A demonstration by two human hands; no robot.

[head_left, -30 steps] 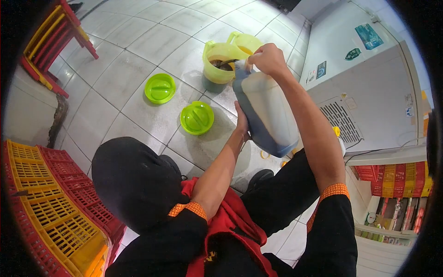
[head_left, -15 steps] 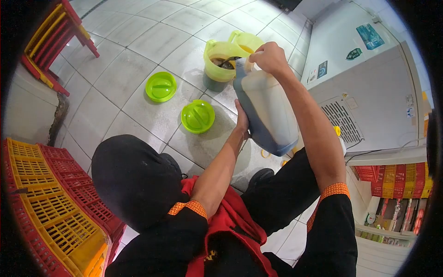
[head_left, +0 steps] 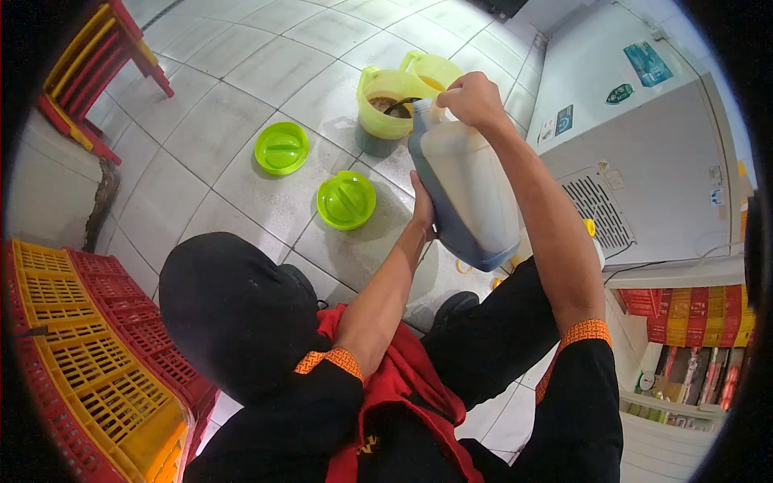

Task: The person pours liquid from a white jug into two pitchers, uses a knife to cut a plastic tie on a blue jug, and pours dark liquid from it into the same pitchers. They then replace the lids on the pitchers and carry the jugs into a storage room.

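A large translucent jerry can point(head_left: 477, 189) with dark liquid inside is tilted, its neck toward a yellow-green pitcher point(head_left: 378, 84). Dark liquid runs from the mouth into that pitcher, which holds brownish liquid. At the top, my right hand point(head_left: 473, 98) is closed round the can's handle, near the neck. My left hand point(head_left: 422, 208) supports the can's left side, with most fingers hidden beneath it. A second yellow-green pitcher point(head_left: 419, 61) stands just behind the first, partly hidden by my right hand. Two bright green lids point(head_left: 282, 148) lie on the floor left of the can.
On the right stands a white appliance point(head_left: 612, 129) with a vent. Red and yellow crates point(head_left: 88, 346) are stacked at the lower left. Red and yellow stacked stools point(head_left: 97, 76) stand at the upper left. Yellow ring-like pieces point(head_left: 463, 267) lie by my foot on the tiled floor point(head_left: 233, 161).
Dark liquid keeps running into the front pitcher, where the surface looks lighter brown now. Both hands and the jerry can stay almost in place.
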